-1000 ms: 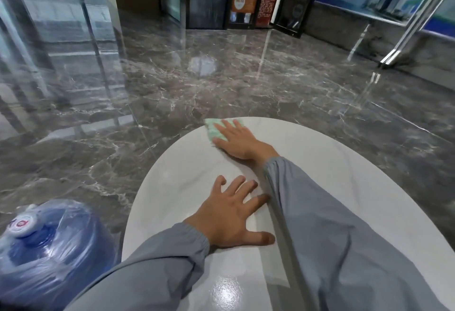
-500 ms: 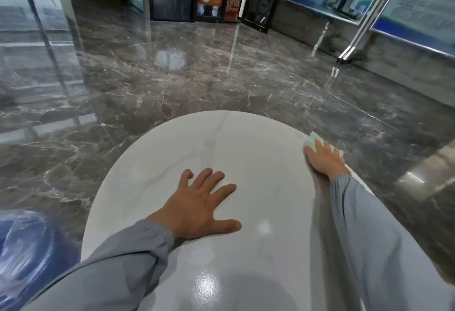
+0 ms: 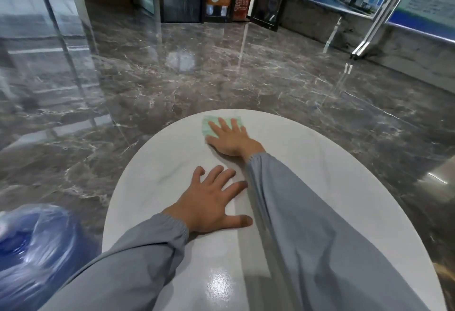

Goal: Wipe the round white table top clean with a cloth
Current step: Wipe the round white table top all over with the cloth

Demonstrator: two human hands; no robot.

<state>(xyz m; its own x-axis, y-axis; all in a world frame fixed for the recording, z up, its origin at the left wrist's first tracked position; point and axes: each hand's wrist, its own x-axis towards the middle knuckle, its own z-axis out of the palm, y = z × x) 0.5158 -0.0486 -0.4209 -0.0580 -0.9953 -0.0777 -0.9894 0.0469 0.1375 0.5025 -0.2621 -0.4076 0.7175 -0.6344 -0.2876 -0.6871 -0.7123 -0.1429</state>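
Observation:
The round white table top (image 3: 344,187) fills the lower middle of the head view. A pale green cloth (image 3: 209,125) lies flat near its far edge. My right hand (image 3: 231,139) presses down on the cloth with straight, spread fingers, covering most of it. My left hand (image 3: 211,202) rests flat on the table's middle with fingers splayed, holding nothing. Both arms wear grey-blue sleeves.
A blue water jug (image 3: 32,254) wrapped in clear plastic stands on the floor at the lower left, close to the table's edge. Glossy grey marble floor (image 3: 172,76) surrounds the table. Dark doors and signboards stand at the far wall.
My right hand slid the cloth from the table's right edge back to the far edge, slightly left of centre. My left hand stayed flat in the same spot.

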